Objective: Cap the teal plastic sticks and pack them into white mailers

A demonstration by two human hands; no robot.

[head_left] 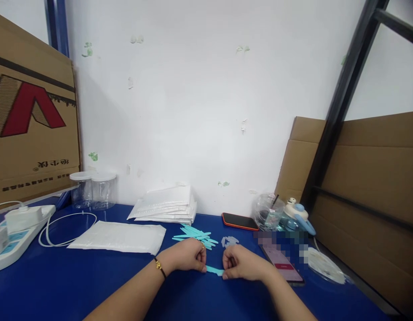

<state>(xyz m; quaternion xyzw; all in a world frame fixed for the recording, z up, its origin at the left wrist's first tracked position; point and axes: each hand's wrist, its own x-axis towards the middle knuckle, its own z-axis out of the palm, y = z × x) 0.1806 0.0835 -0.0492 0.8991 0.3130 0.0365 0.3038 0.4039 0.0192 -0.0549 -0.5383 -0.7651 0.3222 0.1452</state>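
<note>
A short teal strip stretches between my two hands, low over the blue table. My left hand, with a ring and a dark bracelet with a gold bead, pinches its left end. At the right end, the fingers of my right hand are closed on the same strip. Just beyond my left hand lies a loose pile of thin teal strips. Several small translucent pieces sit behind my right hand. What the strips are made of cannot be told.
White padded envelopes are stacked by the wall, one envelope lying nearer. Two clear jars and a power strip stand left. Rightward are a black phone, a lit phone, a bottle and cardboard.
</note>
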